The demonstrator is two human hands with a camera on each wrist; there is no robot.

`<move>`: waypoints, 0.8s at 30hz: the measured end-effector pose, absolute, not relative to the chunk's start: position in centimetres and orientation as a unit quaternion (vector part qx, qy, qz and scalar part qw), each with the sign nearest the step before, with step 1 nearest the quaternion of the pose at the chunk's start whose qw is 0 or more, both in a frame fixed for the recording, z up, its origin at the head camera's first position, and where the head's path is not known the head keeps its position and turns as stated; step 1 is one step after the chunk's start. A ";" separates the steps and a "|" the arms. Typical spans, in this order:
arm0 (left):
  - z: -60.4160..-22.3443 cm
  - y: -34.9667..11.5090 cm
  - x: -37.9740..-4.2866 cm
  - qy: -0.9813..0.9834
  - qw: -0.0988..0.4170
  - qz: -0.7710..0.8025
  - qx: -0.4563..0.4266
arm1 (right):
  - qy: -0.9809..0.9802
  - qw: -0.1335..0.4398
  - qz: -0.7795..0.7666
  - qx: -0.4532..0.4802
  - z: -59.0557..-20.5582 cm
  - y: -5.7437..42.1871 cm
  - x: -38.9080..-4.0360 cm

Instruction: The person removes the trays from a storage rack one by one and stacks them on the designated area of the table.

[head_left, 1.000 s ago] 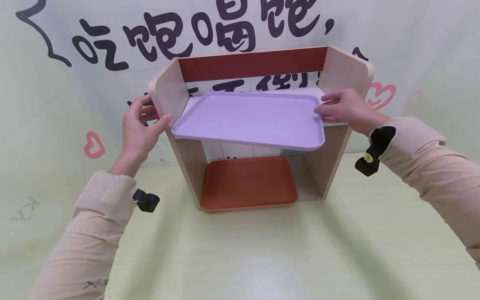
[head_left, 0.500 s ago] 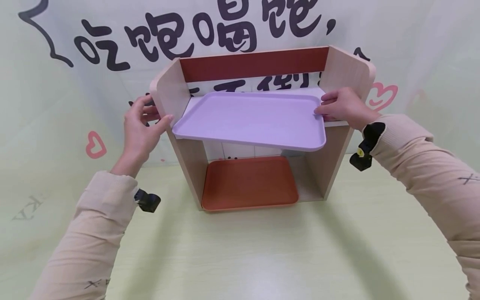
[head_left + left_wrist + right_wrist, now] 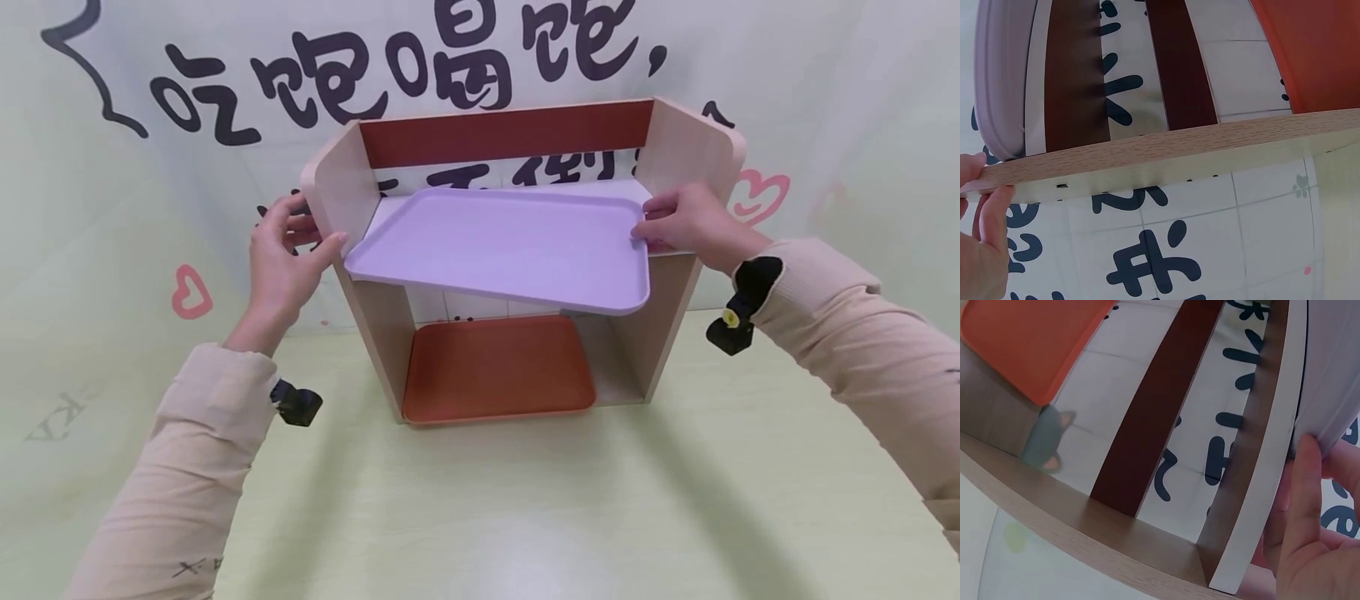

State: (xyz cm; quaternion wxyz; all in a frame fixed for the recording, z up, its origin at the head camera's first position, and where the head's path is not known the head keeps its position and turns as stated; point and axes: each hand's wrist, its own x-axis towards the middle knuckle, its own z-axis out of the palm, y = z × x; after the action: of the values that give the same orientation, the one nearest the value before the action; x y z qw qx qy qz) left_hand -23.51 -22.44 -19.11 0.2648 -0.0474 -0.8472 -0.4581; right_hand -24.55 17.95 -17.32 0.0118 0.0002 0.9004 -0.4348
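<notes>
Purple tray [image 3: 502, 250]: askew on the upper board [image 3: 622, 187] of the wooden shelf [image 3: 660, 308], its right front corner jutting past the edge.
Right hand [image 3: 693, 221]: pinches the tray's right rim between thumb and fingers.
Left hand [image 3: 281, 258]: grips the shelf's left side panel [image 3: 378, 342] (thumb tip near the tray's corner).
Orange tray [image 3: 498, 367]: on the bottom board [image 3: 611, 358], nearer the left panel.
Cloth [image 3: 112, 250]: behind the shelf, with black lettering and pink hearts.
Table [image 3: 480, 517]: pale, under the shelf.
</notes>
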 end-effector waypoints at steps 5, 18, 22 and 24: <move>-19.2 -22.6 -23.5 -0.849 0.264 -0.456 -0.045 | 0.888 -0.005 -0.460 -0.016 -17.8 17.8 -23.6; -19.3 -22.7 -23.6 -0.847 0.266 -0.458 -0.051 | 0.853 -0.018 -0.522 -0.002 -18.5 17.8 -21.1; -19.3 -22.6 -23.6 -0.848 0.264 -0.457 -0.051 | 0.837 -0.014 -0.548 0.006 -18.8 17.8 -20.4; -19.3 -22.5 -23.6 -0.849 0.263 -0.455 -0.051 | 0.831 -0.014 -0.557 0.012 -19.0 17.8 -20.0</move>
State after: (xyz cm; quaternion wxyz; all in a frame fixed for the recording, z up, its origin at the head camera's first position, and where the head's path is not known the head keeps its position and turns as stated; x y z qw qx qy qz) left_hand -23.61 -22.54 -19.35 0.2632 -0.0510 -0.8489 -0.4554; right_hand -19.99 17.83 -19.01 -0.0136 0.0124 0.8306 -0.5565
